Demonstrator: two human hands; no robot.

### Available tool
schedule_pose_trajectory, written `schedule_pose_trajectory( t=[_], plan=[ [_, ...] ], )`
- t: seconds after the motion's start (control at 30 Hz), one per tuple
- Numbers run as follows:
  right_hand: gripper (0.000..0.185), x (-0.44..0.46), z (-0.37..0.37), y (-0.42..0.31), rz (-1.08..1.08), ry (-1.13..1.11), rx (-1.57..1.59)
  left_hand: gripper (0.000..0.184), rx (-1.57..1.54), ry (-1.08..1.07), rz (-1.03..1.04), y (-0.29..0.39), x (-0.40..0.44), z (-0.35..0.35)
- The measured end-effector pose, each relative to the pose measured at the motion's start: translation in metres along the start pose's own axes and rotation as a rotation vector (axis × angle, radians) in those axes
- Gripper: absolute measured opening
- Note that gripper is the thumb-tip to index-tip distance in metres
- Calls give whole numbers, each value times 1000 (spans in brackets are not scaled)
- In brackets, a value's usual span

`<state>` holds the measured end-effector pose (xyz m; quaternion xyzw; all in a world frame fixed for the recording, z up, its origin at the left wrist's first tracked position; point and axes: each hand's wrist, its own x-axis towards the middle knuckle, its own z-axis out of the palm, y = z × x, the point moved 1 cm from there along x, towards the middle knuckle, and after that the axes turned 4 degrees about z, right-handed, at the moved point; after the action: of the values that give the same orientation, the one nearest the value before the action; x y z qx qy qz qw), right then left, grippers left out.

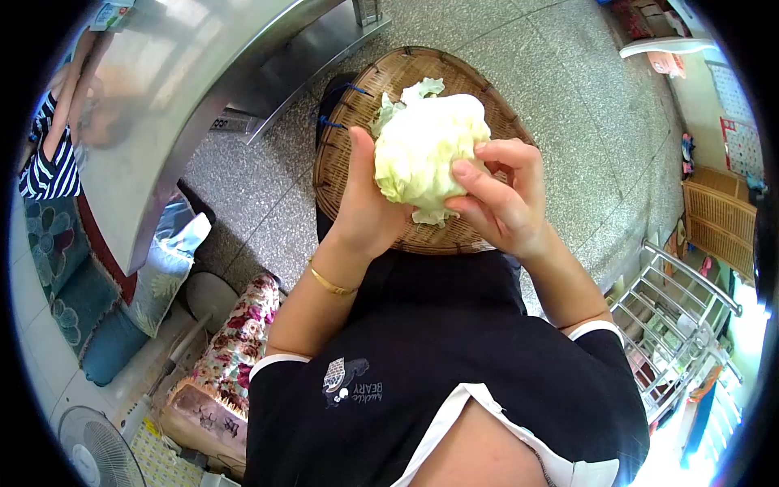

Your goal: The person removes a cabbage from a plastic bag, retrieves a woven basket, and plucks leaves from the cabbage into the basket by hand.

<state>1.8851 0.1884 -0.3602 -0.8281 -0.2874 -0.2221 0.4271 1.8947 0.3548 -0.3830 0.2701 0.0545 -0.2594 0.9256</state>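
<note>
Black short-sleeved shirt [454,349] closest to camera, white-trimmed neckline [469,395], small bear print [347,381] on chest. Dark trousers [442,284] just past the hem.

Main object: pale green, cabbage-like leafy head [430,150], held up in front of the body, between both hands, over a round woven bamboo tray [406,71]. Can't tell if its underside touches the weave. Ragged leaf [423,89] sticks out at the far end; frilly edge also pokes out at the near end.

Left hand [369,203]: cupping the head from its left side, thumb raised alongside, other fingers hidden beneath or behind. Gold bangle [330,280] on that wrist. Right hand [507,195]: fingers bent, thumb and fingertips gripping the outer leaves on the near right face.

Tray's near edge at the lap; blue ties [331,122] on its left rim. Speckled floor [576,105] beyond.

Left: shiny metal table [195,65], another person's striped top [53,166] past it, blue cushion [114,349], floral cover [243,341], fan [97,450] low in the corner. Right: tubular metal rack [691,277], slatted brown cabinet [718,219] behind. Outer edges warped, small stuff unreadable.
</note>
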Motion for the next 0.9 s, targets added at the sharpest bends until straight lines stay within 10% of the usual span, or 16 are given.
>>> schedule_pose_trajectory(
  t=[0.43,0.9],
  plan=[
    [24,13,-8,5,348,3,208,85,123,-28,-6,-8,-5,-18],
    [20,33,-24,15,-34,-292,-273,98,866,150,231,-5,-16,-9]
  ],
)
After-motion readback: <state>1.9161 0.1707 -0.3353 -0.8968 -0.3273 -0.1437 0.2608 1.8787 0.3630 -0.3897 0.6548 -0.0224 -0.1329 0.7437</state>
